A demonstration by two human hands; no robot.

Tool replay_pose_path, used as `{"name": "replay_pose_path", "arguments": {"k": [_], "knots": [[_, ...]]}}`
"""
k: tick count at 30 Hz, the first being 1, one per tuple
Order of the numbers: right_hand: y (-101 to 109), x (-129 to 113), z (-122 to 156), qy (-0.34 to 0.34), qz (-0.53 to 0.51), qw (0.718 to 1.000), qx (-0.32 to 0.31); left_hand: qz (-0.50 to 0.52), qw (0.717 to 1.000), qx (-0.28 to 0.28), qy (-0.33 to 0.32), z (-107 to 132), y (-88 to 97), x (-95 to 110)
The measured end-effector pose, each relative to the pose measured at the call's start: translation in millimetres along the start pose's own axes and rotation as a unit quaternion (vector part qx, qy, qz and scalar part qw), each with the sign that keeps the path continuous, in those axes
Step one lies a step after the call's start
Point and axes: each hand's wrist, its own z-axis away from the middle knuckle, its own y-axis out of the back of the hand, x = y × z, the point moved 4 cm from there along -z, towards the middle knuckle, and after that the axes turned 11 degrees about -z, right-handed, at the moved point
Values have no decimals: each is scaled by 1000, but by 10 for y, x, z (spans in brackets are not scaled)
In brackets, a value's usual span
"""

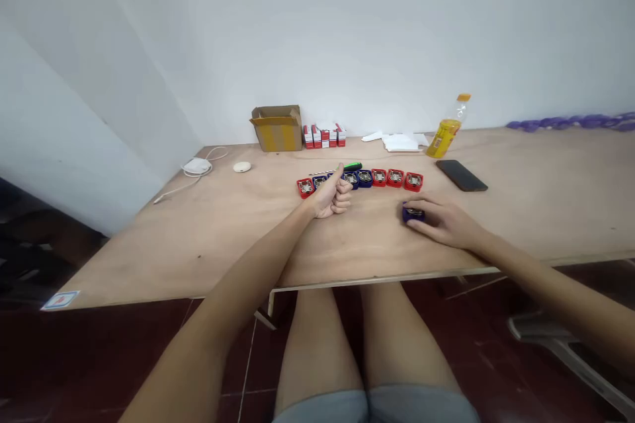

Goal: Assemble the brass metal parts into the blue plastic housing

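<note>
A row of small red and blue square parts point(380, 178) lies across the middle of the wooden table point(223, 231). My left hand point(333, 195) is curled into a fist with the thumb up, just in front of the left end of that row, and holds nothing I can see. My right hand point(441, 219) rests on the table to the right, its fingers wrapped over a single blue part point(411, 213) that sits apart from the row. A green-handled tool point(352, 166) lies behind the row.
At the back stand a cardboard box point(278, 127), small red and white boxes point(325, 135), white papers point(401, 141) and a yellow bottle point(448, 129). A black phone point(461, 175) lies right of the row. A white charger with cable point(196, 166) sits at left. My knees show under the table's edge.
</note>
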Motion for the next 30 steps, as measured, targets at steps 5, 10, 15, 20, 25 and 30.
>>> {"name": "replay_pose_path", "arguments": {"k": [5, 10, 15, 20, 25, 30], "knots": [[-306, -248, -281, 72, -58, 995, -42, -7, 1000, -15, -3, 41, -14, 41], [-680, -381, -733, 149, -76, 985, -48, -90, 990, 52, -99, 124, -53, 66], [-909, -273, -1065, 179, -87, 980, -19, -380, 882, 161, -228, 233, -73, 162], [-836, -150, -1141, 131, -151, 979, -48, -480, 828, 177, -230, 232, -37, 183], [-709, -45, -1157, 109, -201, 972, -48, -477, 841, 174, -185, 192, -22, 174], [-693, 82, -1186, 106, -234, 965, -50, -498, 836, 154, -172, 189, -33, 200]]}}
